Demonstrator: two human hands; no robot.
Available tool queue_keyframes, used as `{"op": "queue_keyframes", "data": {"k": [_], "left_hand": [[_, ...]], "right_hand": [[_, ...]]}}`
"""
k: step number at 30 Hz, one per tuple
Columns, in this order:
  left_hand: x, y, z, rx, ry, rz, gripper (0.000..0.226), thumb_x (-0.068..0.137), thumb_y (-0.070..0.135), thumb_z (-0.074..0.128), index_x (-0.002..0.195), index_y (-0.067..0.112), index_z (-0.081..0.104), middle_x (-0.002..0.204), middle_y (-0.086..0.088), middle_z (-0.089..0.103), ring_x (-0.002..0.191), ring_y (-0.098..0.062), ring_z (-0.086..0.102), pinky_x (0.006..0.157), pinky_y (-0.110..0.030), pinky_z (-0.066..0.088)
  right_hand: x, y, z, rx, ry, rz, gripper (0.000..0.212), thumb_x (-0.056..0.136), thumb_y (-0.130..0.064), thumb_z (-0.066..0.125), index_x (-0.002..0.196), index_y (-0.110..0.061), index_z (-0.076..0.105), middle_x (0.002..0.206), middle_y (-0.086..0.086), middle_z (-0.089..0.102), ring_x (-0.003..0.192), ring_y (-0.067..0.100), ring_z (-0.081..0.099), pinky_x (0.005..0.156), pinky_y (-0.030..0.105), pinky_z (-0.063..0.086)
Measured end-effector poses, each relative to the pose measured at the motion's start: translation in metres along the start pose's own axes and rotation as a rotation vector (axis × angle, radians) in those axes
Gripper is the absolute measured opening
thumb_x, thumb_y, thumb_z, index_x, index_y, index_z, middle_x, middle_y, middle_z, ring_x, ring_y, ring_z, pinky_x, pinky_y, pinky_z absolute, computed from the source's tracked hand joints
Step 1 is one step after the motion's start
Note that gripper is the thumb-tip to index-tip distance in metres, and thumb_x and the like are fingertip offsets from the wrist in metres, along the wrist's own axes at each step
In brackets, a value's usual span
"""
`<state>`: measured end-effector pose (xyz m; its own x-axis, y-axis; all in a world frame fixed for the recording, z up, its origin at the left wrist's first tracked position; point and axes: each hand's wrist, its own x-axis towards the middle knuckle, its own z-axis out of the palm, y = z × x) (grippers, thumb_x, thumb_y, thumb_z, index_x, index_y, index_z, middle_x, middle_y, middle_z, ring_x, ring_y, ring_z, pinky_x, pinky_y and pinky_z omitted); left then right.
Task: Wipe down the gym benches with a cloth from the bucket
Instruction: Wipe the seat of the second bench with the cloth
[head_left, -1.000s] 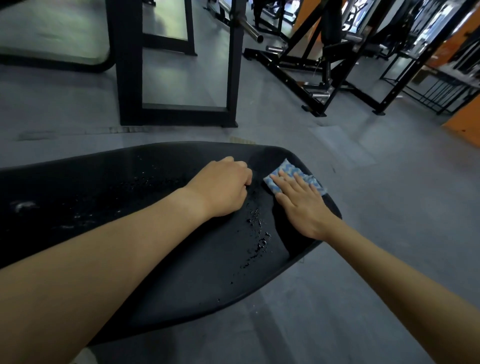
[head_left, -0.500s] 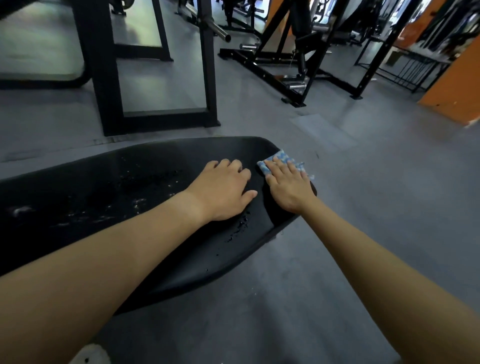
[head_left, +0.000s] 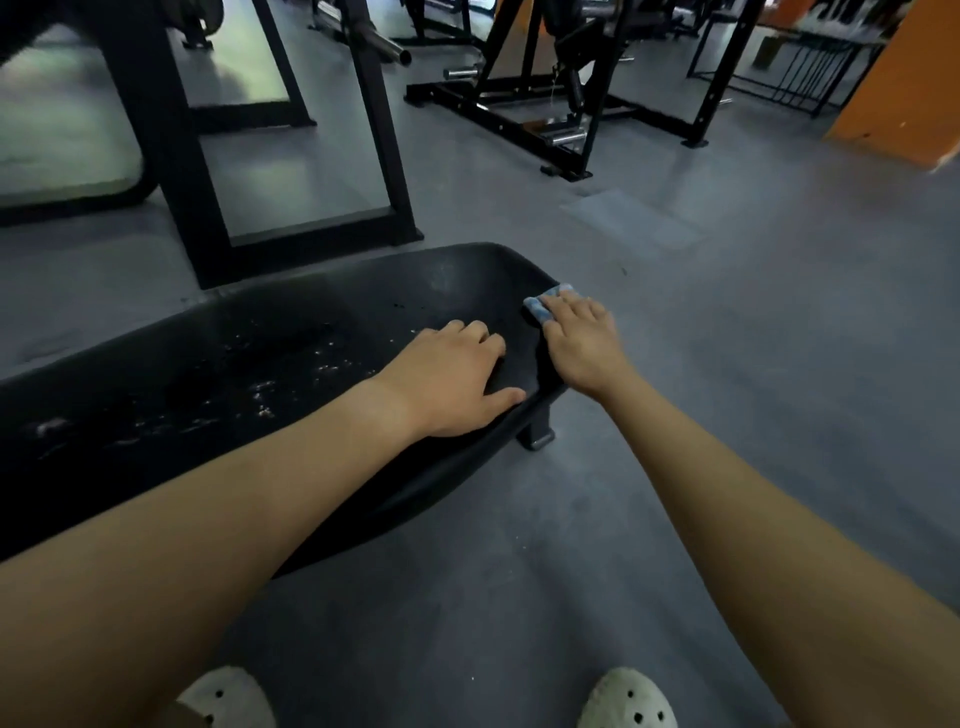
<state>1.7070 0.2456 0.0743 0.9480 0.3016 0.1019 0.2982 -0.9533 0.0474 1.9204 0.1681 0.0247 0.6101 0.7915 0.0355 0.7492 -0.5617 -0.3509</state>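
Right hand (head_left: 582, 348) pressing blue-white cloth (head_left: 540, 307) onto rounded end of black bench (head_left: 260, 364), fingers lying straight, close together. Left hand (head_left: 447, 384) resting flat alongside, thumb sticking out.

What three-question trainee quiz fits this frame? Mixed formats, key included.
1. True or false: the right hand presses the cloth at the end of the bench.
2. The left hand is: A) holding a bucket; B) resting flat on the bench; C) hanging clear of the bench.
3. Fill in: the pale specks on the bench lie on the left hand's ___ side.
Key: 1 true; 2 B; 3 left.
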Motion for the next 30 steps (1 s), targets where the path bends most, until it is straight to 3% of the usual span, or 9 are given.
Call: {"op": "queue_keyframes", "data": {"k": [3,6,8,12,16,19,23,26,30], "left_hand": [[-0.001,0.003,-0.001,-0.024,0.007,-0.016,0.064,0.095,0.07,0.044,0.137,0.022,0.054,0.134,0.001,0.055,0.12,-0.019,0.052,0.102,-0.043,0.047],[-0.001,0.007,-0.002,-0.021,0.006,-0.028,0.059,0.097,0.066,0.046,0.134,0.021,0.055,0.127,0.001,0.055,0.116,-0.019,0.052,0.099,-0.042,0.048],[-0.001,0.012,-0.002,0.003,0.008,-0.022,0.054,0.098,0.063,0.044,0.129,0.02,0.055,0.12,0.0,0.055,0.111,-0.02,0.052,0.095,-0.04,0.049],[-0.001,0.017,-0.001,0.072,-0.015,-0.025,0.054,0.1,0.063,0.038,0.124,0.018,0.055,0.117,-0.004,0.056,0.106,-0.023,0.054,0.093,-0.043,0.049],[-0.003,0.019,0.001,0.064,-0.02,-0.049,0.054,0.101,0.062,0.037,0.127,0.018,0.055,0.122,-0.005,0.058,0.109,-0.026,0.055,0.096,-0.044,0.048],[-0.004,0.02,0.004,0.035,-0.009,-0.06,0.055,0.101,0.061,0.038,0.13,0.017,0.055,0.126,-0.005,0.058,0.112,-0.026,0.055,0.1,-0.044,0.047],[-0.005,0.018,0.007,0.041,0.014,-0.057,0.056,0.1,0.061,0.038,0.13,0.017,0.056,0.127,-0.004,0.059,0.113,-0.025,0.056,0.1,-0.043,0.046],[-0.005,0.016,0.008,0.051,0.022,-0.049,0.057,0.1,0.062,0.037,0.13,0.018,0.056,0.126,-0.003,0.06,0.113,-0.024,0.057,0.101,-0.042,0.045],[-0.004,0.016,0.008,0.064,0.022,-0.055,0.058,0.1,0.062,0.037,0.131,0.017,0.057,0.128,-0.004,0.06,0.115,-0.026,0.058,0.1,-0.044,0.044]], "right_hand": [[-0.046,-0.015,0.017,0.053,0.114,-0.018,0.072,0.093,-0.046,0.005,0.153,-0.027,0.039,0.163,-0.001,0.032,0.154,0.02,0.016,0.125,0.049,0.009],[-0.101,-0.035,0.022,0.249,0.245,-0.144,0.05,0.106,-0.023,0.024,0.15,-0.012,0.046,0.156,-0.004,0.035,0.152,0.017,0.008,0.127,0.042,0.003],[-0.12,-0.039,0.024,0.331,0.3,-0.163,0.045,0.108,-0.016,0.03,0.148,-0.009,0.047,0.16,0.004,0.035,0.154,0.021,0.0,0.127,0.043,0.007],[-0.088,-0.014,0.02,0.172,0.277,-0.211,0.054,0.105,-0.019,0.018,0.141,0.0,0.053,0.153,0.012,0.046,0.152,0.027,0.019,0.127,0.044,0.006],[-0.047,0.004,-0.001,0.267,0.185,-0.016,0.048,0.108,-0.019,0.022,0.152,-0.008,0.04,0.164,0.013,0.025,0.155,0.022,0.01,0.126,0.036,-0.003],[-0.06,-0.013,-0.005,0.359,0.178,0.092,0.048,0.11,-0.019,0.026,0.156,-0.012,0.032,0.169,0.012,0.007,0.156,0.029,0.0,0.126,0.04,0.0],[-0.108,-0.032,0.021,0.523,0.246,0.046,0.047,0.11,-0.022,0.028,0.158,-0.018,0.032,0.17,-0.001,0.003,0.155,0.027,-0.012,0.124,0.034,0.001],[-0.125,-0.032,0.031,0.583,0.247,-0.007,0.047,0.111,-0.026,0.027,0.159,-0.026,0.029,0.169,-0.01,0.003,0.156,0.02,-0.009,0.126,0.036,0.008],[-0.108,-0.021,0.017,0.535,0.203,0.019,0.048,0.111,-0.029,0.026,0.158,-0.027,0.03,0.169,-0.01,0.006,0.156,0.023,-0.008,0.123,0.039,0.016]]}}
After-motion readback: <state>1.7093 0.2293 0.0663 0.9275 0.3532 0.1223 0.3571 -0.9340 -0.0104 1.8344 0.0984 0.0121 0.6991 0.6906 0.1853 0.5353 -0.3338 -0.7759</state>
